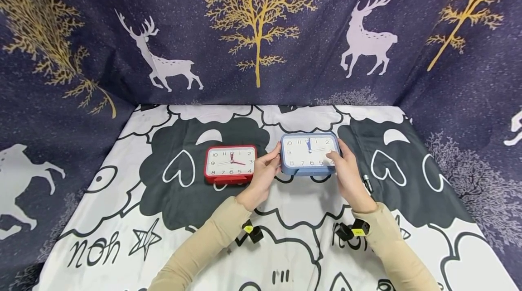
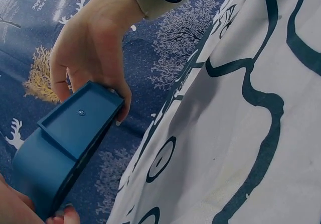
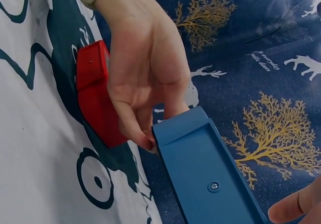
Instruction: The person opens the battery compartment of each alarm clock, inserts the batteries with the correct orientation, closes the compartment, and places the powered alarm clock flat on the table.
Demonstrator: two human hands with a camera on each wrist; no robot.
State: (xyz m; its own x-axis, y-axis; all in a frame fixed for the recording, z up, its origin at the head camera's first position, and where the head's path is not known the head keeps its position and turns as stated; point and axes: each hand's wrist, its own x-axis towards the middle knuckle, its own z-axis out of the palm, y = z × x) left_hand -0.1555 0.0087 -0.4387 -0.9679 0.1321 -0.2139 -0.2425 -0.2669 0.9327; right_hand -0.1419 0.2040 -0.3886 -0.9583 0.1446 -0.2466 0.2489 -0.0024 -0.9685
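A blue rectangular alarm clock (image 1: 297, 155) is held up in front, its white dial facing the head camera. My left hand (image 1: 264, 175) grips its left end. With the right hand (image 1: 351, 177) I hold the opposite end, the thumb lying over the dial near the 3 and 4. From both wrists, the clock's blue underside (image 2: 75, 123) shows a small screw, and the clock is clear of the cloth. A red alarm clock (image 1: 230, 164) of similar shape stands on the cloth just left of my left hand.
A white cloth (image 1: 293, 209) with black cartoon drawings covers the table. Beside my right hand lies a small black-and-silver cylinder (image 1: 368, 184). Dark blue curtains (image 1: 285, 78) with deer and gold trees enclose the back and sides.
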